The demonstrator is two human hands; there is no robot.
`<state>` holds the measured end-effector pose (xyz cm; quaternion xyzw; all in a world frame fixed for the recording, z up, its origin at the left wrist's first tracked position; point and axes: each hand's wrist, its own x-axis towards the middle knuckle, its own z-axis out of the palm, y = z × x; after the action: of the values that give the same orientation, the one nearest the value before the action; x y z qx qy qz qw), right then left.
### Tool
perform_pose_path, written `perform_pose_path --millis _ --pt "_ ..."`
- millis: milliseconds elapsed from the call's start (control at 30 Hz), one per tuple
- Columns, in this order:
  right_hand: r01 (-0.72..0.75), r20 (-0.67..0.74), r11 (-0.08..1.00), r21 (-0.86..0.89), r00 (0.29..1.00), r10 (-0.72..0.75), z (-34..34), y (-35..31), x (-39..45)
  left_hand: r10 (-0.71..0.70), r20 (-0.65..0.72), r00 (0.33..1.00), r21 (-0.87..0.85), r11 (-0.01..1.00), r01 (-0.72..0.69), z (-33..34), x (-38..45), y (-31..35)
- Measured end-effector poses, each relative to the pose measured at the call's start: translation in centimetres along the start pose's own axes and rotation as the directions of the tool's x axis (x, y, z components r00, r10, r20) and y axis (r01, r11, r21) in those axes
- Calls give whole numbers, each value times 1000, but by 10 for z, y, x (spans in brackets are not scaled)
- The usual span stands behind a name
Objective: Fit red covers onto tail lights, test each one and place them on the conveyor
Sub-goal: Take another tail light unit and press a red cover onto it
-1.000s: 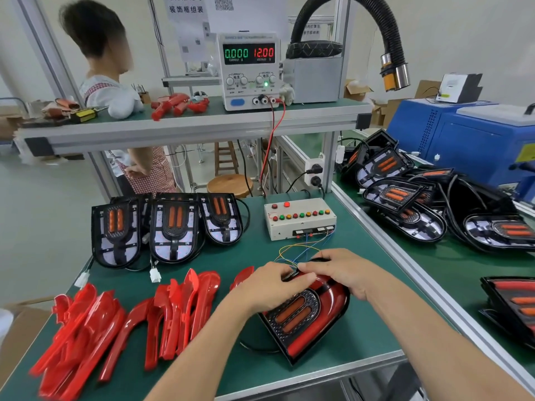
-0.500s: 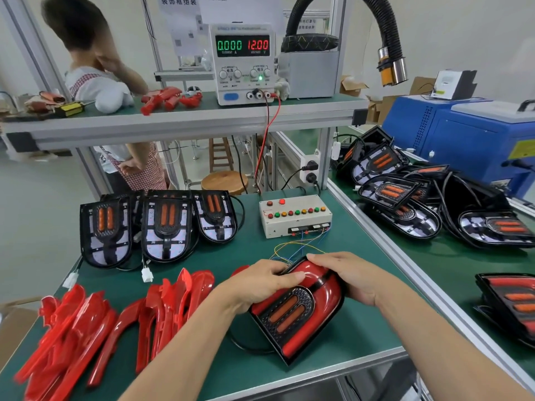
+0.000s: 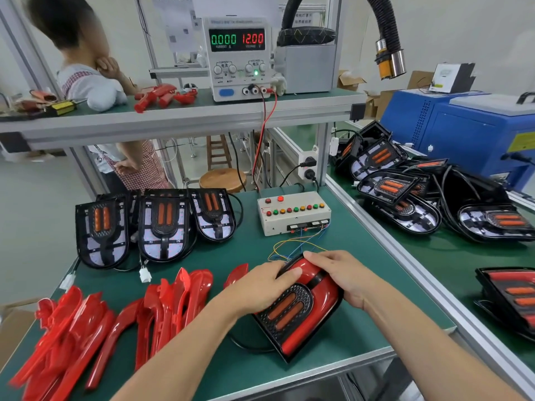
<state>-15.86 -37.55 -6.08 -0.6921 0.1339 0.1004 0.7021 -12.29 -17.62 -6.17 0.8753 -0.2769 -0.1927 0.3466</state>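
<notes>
A tail light (image 3: 292, 314) with its red cover fitted lies tilted on the green mat in front of me. My left hand (image 3: 260, 287) lies on its upper left, thumb pressing the red cover. My right hand (image 3: 344, 276) grips the light's right edge, fingers curled over the top. Several loose red covers (image 3: 121, 319) are piled at the left. Three uncovered tail lights (image 3: 162, 227) stand behind them. Coloured wires run from the light's far end toward the white test box (image 3: 292, 212) with its row of buttons.
A power supply (image 3: 238, 56) reading 12.00 sits on the upper shelf. More tail lights (image 3: 405, 198) lie on the green conveyor at the right, beside a blue machine (image 3: 469, 134). A person stands at the back left. A black exhaust hose (image 3: 388, 39) hangs overhead.
Both hands have shifted on the tail light, uncovering its red top. The light's far end has lifted a little. My head has dipped slightly.
</notes>
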Motion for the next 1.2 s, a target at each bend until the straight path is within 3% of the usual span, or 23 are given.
perform_pose_path --millis 200,467,1200 --pt "-34 16 999 9 999 34 1 -6 -4 89 -143 986 373 927 -29 7 -5 -4" --pt "-59 30 998 11 998 59 3 -12 -9 173 -205 963 531 846 -39 8 -6 -4" --pt "9 -4 1000 -13 1000 -9 4 -5 -3 178 -192 965 511 858 -57 8 -3 -2"
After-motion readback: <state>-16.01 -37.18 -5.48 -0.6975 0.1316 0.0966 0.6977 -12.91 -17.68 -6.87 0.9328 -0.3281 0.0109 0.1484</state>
